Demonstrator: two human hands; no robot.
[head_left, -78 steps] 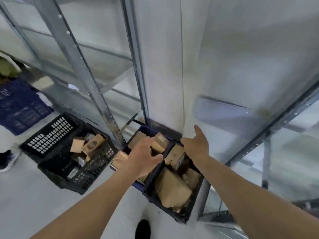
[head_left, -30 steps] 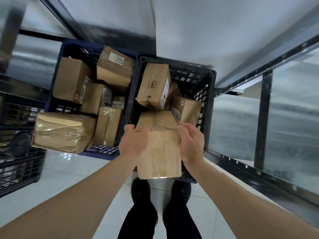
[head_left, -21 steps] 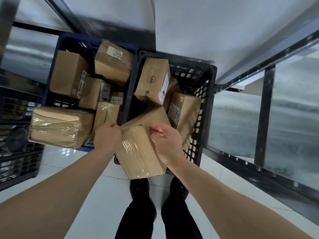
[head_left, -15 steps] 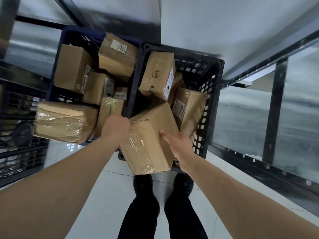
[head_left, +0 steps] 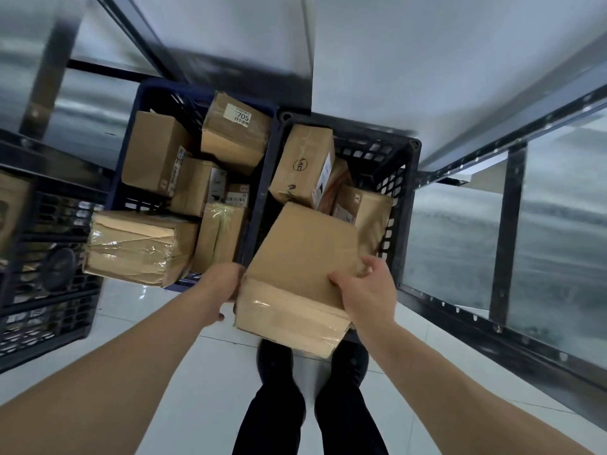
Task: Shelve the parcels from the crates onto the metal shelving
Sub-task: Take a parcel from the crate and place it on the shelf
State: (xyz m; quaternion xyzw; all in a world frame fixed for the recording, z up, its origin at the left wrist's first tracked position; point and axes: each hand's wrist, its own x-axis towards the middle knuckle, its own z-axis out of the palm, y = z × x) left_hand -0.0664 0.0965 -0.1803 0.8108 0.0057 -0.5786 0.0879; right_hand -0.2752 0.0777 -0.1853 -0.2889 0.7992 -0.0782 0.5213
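**Both hands hold one parcel above the crates**

The cardboard parcel (head_left: pixel 303 267) is lifted between the two hands, tilted, over the near edge of the black crate (head_left: pixel 405 178). The left hand (head_left: pixel 221 289) presses against its left side, fingers hidden behind the box. The right hand (head_left: pixel 368 290) grasps its right edge, thumb curled on the top face. Beyond the hands, the black crate holds more boxes, one of them marked with a circled logo (head_left: pixel 303 165). Left of the left hand sits the blue crate (head_left: pixel 138 103), packed with parcels, including one labelled 705 (head_left: pixel 238 128). A taped parcel (head_left: pixel 139 246) overhangs its near corner. The metal shelving (head_left: pixel 505 238) stands to the right of the right hand.
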